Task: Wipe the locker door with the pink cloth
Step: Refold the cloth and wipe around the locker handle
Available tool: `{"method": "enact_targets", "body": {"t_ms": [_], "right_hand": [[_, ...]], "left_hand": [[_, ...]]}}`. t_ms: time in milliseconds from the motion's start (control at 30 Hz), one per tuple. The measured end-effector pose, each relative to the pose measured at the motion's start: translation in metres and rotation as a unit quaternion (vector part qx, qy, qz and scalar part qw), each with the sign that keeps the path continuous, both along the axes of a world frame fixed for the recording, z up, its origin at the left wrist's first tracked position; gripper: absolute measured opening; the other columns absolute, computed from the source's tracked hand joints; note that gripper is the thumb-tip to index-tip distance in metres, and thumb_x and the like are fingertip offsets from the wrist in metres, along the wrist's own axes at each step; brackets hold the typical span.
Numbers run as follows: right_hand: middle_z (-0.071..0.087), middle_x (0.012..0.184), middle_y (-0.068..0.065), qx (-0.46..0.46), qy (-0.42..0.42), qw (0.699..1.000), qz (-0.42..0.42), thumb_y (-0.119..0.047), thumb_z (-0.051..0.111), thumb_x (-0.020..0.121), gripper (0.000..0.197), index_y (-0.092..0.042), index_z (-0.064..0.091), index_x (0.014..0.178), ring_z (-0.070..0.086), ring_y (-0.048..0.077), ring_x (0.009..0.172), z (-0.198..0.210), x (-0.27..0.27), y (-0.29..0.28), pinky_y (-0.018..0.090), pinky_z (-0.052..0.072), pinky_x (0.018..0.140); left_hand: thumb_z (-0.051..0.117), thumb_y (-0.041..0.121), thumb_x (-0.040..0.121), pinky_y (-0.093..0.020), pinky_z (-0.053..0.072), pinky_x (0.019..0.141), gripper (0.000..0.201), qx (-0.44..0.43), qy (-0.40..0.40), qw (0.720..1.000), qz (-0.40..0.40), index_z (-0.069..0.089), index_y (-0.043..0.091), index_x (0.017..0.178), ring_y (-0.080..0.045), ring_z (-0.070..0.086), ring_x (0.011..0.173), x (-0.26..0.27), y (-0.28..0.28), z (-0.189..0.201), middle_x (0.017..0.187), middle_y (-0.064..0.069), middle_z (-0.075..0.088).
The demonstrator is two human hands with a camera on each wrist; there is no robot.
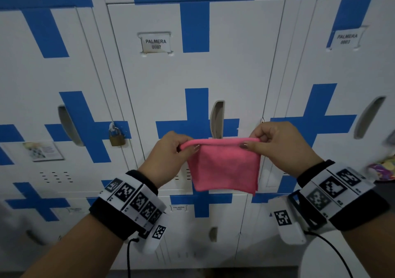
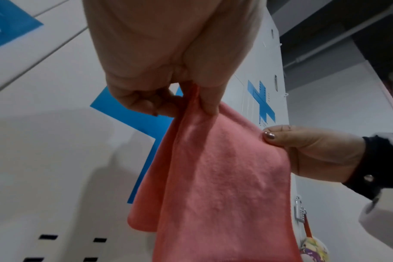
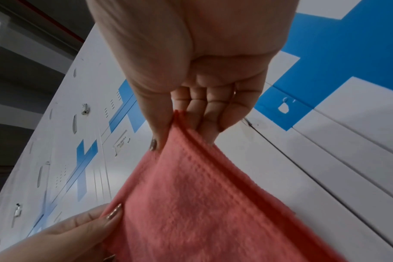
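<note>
Pink cloth (image 1: 224,168) pinched at top corners by left hand (image 1: 171,151) and right hand (image 1: 282,147), off locker door (image 1: 192,74); loose pinch risks a drop.

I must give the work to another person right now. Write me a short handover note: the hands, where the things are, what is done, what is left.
Left hand: pinches the top left corner of the pink cloth.
Right hand: pinches the top right corner.
The cloth hangs folded between both hands, in front of the locker door labelled PALMERA; it looks clear of the door.
Done: cloth picked up and folded.
Left: press the cloth on the door and wipe it.
</note>
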State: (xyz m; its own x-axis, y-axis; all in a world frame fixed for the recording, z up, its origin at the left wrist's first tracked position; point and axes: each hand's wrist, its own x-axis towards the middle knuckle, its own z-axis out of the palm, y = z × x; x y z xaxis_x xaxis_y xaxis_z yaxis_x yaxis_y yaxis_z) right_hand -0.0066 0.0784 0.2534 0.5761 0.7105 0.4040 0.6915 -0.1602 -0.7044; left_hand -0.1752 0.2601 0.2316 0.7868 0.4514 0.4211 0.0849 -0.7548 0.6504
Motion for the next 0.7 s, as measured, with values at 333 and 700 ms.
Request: {"method": "enact_targets", "body": {"t_ms": [333,700], "right_hand": [[0.057,0.075,0.001,0.009,-0.011,0.999,0.034,-0.028,0.062,0.088,0.017,-0.025,0.048,0.079,0.052,0.016,0.068,-0.008,0.001,0.020,0.026,0.043,0.060],[0.057,0.100,-0.004,0.059,-0.140,0.988,-0.028,-0.020,0.053,0.092,0.006,-0.020,0.056,0.098,0.051,0.014,0.098,0.002,0.007,0.036,0.019,0.035,0.079]], "left_hand": [[0.059,0.033,0.089,-0.030,0.056,0.075,0.024,-0.340,-0.065,0.938,-0.028,0.061,0.019,0.107,-0.013,0.066,0.086,0.006,-0.019,0.007,0.099,0.001,0.069],[0.071,0.010,0.080,-0.028,0.056,0.080,0.033,-0.372,-0.146,0.917,0.008,0.062,0.010,0.112,-0.019,0.068,0.094,0.015,-0.017,0.001,0.103,-0.007,0.071]]}}
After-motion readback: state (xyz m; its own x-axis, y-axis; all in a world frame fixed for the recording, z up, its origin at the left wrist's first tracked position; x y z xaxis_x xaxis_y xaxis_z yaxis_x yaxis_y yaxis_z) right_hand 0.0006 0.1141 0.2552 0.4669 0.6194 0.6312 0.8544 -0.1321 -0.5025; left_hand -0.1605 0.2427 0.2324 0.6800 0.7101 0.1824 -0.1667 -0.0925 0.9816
